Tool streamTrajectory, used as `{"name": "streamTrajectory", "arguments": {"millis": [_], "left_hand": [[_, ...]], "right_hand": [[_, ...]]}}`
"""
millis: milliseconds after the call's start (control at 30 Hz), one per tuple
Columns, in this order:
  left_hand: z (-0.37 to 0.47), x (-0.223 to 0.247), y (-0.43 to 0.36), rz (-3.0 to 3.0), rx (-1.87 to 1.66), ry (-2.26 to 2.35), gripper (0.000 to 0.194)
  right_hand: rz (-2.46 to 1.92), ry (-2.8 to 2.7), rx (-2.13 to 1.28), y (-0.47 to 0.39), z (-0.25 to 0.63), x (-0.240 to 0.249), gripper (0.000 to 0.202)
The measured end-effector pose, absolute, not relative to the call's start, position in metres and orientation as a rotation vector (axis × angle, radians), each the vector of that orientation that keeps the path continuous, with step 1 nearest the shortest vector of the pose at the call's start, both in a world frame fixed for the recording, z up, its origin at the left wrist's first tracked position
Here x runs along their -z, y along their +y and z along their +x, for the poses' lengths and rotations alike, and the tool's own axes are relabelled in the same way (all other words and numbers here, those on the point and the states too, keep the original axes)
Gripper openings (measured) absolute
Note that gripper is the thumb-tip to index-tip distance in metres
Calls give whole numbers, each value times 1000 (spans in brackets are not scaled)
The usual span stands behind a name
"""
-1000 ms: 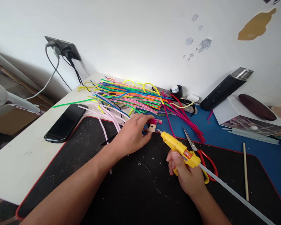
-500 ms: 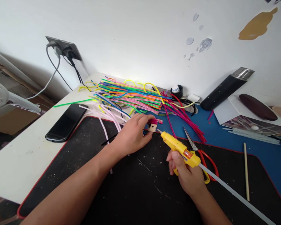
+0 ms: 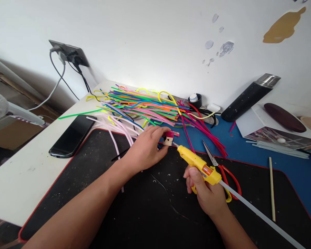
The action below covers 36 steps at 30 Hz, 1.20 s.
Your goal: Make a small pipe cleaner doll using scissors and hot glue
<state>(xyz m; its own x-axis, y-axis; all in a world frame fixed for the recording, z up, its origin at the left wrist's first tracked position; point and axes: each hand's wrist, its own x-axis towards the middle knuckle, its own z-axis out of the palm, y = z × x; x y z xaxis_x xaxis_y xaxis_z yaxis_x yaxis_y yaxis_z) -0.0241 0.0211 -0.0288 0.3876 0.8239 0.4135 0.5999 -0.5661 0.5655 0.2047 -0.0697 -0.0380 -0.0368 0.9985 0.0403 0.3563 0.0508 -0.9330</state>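
Note:
Between the thumb and fingers of my left hand [image 3: 147, 147] is a small cream piece [image 3: 168, 140] with dark spots and a pink top. My right hand [image 3: 207, 193] is wrapped round the handle of a yellow glue gun [image 3: 193, 158]. The gun's metal nozzle points left and lies close to the cream piece; whether they touch is hard to tell. A long translucent glue stick [image 3: 261, 215] runs out of the back of the gun. Red-handled scissors [image 3: 214, 159] lie open just beyond my right hand, on the black mat [image 3: 145, 211].
Many colourful pipe cleaners [image 3: 145, 103] lie along the wall. A phone [image 3: 72, 136] is at the left on the white table [image 3: 18, 180]. A black flask [image 3: 246, 102] leans by a white box [image 3: 259, 121] at the right. A thin stick [image 3: 272, 190] lies on the mat.
The whole view has shifted very slightly. Both hands keep their hold, and the glue gun stays by the cream piece.

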Motion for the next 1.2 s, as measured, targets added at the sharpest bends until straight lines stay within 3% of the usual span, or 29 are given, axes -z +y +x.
{"name": "streamTrajectory", "arguments": {"millis": [800,1200], "left_hand": [[-23,22,22,1757,-972,1071,39],[-24,19,22,1670,-866,1094,45]], "right_hand": [[-1355,-1671,-909,-65,208,37,56],[-1339,-1687,-884,-64,205,28,44]]}}
